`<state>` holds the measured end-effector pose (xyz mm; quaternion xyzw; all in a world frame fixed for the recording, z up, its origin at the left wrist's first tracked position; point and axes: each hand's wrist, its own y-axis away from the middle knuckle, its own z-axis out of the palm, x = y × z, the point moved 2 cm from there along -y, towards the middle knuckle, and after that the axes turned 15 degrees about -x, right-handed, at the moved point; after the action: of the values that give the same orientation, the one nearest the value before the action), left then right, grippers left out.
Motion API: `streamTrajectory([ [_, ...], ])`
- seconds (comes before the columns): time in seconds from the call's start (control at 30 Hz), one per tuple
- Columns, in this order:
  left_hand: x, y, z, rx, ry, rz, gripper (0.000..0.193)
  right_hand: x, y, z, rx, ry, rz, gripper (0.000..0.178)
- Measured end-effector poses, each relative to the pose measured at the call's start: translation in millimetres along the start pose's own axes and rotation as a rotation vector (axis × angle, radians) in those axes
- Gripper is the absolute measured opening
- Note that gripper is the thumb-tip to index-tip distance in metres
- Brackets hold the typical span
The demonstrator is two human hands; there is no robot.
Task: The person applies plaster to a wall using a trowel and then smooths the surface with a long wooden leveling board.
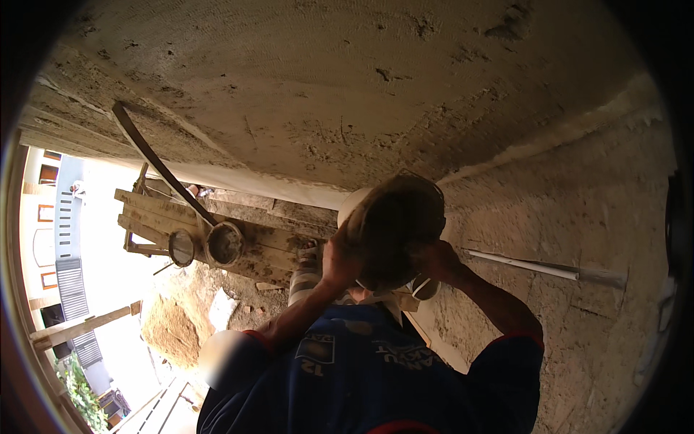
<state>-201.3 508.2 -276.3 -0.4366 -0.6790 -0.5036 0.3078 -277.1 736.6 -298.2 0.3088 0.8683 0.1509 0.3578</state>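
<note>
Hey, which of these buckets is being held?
The pale bucket with the dark inside, gripped between the left hand and right hand; the two buckets at picture left, by the wooden planks, are untouched.

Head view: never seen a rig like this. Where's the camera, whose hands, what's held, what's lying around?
No machine here: one person works bare-handed. The single picture comes from a wide fisheye camera on their head, looking down, so straight edges bend near the rim. Picture left is their left.

Left hand and right hand grip opposite sides of a bucket, its dark mouth toward the camera; its contents are too dark to tell.

To the left, planks carry a round container. Beyond is a sand pile.
</note>
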Motion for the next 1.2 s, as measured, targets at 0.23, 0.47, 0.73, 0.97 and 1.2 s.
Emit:
streamTrajectory([
  [0.23,-61,5,-14,0.030,0.630,0.091,0.042,-49,19,-84,0.049,-0.001,-0.049,0.042],
  [0.47,-112,7,-9,0.304,0.771,0.023,0.041,-77,11,-139,-0.245,0.010,-0.079,0.037],
  [0.73,-184,19,-3,0.302,0.688,-0.023,0.047,-38,9,-218,0.329,0.018,0.177,0.047],
  [0.97,-124,19,-17,0.235,0.804,0.139,0.051,-83,18,-168,-0.010,0.229,0.032,0.039],
  [1.2,-59,24,-42,0.243,0.253,-0.050,0.048,-79,-75,-53,-0.039,0.924,0.147,0.036],
])
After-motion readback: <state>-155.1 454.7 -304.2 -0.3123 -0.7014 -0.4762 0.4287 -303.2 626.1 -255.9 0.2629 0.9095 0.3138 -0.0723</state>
